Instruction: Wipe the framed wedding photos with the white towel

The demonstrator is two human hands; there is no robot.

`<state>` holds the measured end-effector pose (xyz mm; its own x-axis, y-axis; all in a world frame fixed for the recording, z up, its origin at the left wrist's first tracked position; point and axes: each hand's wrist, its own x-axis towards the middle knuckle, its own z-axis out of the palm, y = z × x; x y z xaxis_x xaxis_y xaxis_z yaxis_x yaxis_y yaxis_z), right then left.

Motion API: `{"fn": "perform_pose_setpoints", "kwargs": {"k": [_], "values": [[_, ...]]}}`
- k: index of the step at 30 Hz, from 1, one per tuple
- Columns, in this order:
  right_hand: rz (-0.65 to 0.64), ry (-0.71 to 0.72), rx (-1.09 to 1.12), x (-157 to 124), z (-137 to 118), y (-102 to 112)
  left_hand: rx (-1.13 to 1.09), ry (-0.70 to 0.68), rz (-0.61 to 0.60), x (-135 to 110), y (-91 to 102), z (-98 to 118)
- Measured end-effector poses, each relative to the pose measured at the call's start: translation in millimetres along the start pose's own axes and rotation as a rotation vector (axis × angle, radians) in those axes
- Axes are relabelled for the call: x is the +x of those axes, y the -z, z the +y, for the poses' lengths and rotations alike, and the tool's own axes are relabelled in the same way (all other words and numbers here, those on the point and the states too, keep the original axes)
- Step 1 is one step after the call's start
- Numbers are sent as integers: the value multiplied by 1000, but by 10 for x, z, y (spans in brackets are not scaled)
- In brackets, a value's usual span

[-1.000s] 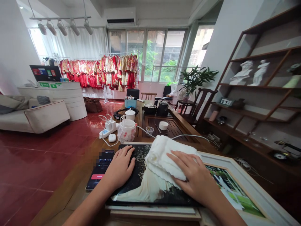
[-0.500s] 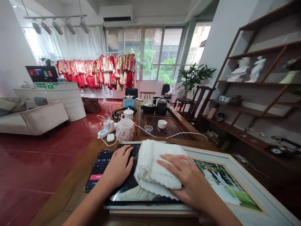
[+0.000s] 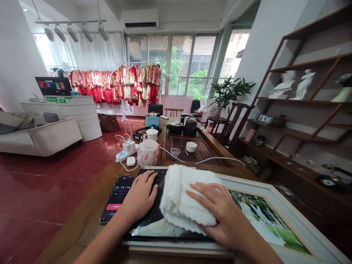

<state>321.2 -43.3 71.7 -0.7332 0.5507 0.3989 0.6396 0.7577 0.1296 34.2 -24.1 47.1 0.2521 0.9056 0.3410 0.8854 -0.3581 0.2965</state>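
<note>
At the lower centre of the frame, a folded white towel (image 3: 176, 198) was laid on a glossy black picture panel (image 3: 153, 214), its right part covered by the right hand (image 3: 217, 207), whose fingers were spread flat over the cloth. The panel's upper left was touched by the left hand (image 3: 143, 192), its fingers extended and slightly parted. A smartphone (image 3: 113, 200) was partly hidden by the left forearm, while a framed photograph (image 3: 268, 220) at the lower right was overlapped by the right forearm. Beyond the panel's far edge, the wooden table was crowded by a cup in thin, crinkled plastic (image 3: 148, 153), a power strip (image 3: 127, 152) and a rounded white case (image 3: 131, 161); a white cable (image 3: 220, 158) was strung across. A round white bowl (image 3: 191, 146) was set on a slatted dark-wood tea tray (image 3: 210, 152). The towel was seen to be fluffy, with a scalloped edge; pale specks were scattered on the panel's smooth surface.
</note>
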Motion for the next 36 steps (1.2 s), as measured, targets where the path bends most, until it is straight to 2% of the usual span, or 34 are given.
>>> {"fn": "perform_pose_setpoints", "kwargs": {"k": [5,8,14,17,23,29,33,36], "values": [[-67,53,79,29,-84,24,10,9,-14,33,-29,4],[-44,-13,73,34,-60,21,2,3,-7,13,-44,-18],[50,-209,-96,-8,59,-2,-8,-5,2,-33,-36,-40],[79,-249,-142,-28,102,-10,-7,-5,3,-39,-18,-29],[60,-129,-94,-21,68,-29,-8,-5,9,-37,-5,-16],[-33,38,43,24,-83,-2,15,12,-16,8,-26,0],[-47,26,69,39,-87,0,27,17,-21,20,-42,-11],[-12,-50,19,34,-33,-11,21,9,-15,1,-45,-29]]}}
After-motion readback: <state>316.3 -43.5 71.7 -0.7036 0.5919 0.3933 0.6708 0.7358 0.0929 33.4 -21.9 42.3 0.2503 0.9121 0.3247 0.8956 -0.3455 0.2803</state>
